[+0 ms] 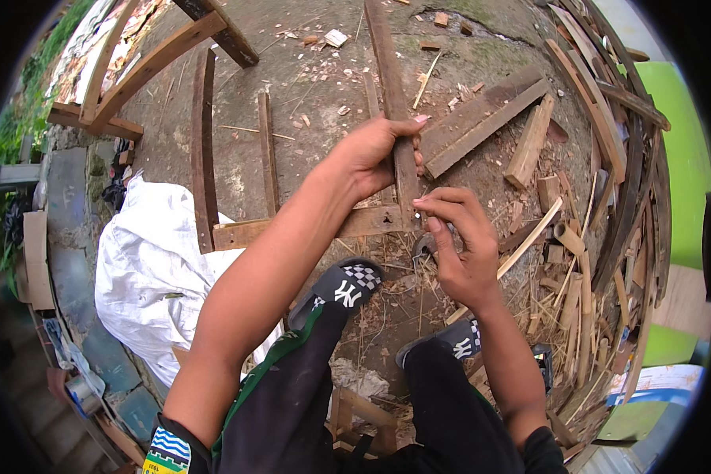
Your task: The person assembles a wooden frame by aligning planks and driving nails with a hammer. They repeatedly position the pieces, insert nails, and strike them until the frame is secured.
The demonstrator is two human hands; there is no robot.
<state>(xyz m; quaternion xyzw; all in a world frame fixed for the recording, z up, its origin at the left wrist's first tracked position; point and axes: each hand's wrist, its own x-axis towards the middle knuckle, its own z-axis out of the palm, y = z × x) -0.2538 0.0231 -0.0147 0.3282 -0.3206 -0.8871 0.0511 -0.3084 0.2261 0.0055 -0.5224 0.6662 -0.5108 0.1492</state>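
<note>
My left hand (pixel 371 154) is wrapped round a long dark wooden strip (pixel 390 71), its thumb lying across the top. The strip's near end meets a lighter wooden crosspiece (pixel 292 228) at a corner, and a dark hole shows near that joint. Close beside the corner, my right hand (pixel 462 241) has thumb and fingers pinched at a small shiny point that looks like a nail (pixel 417 215). Two more strips, a dark one (pixel 204 142) and a thinner one (pixel 268 154), run away from the crosspiece. My left forearm hides part of the crosspiece.
A white sack (pixel 146 276) lies at the left. Wide boards (pixel 482 118) and a wood block (pixel 531 142) lie beyond my right hand. Scrap sticks and long planks (pixel 640 197) pile up at the right. A wooden frame (pixel 150 71) stands far left. My sandalled feet are below.
</note>
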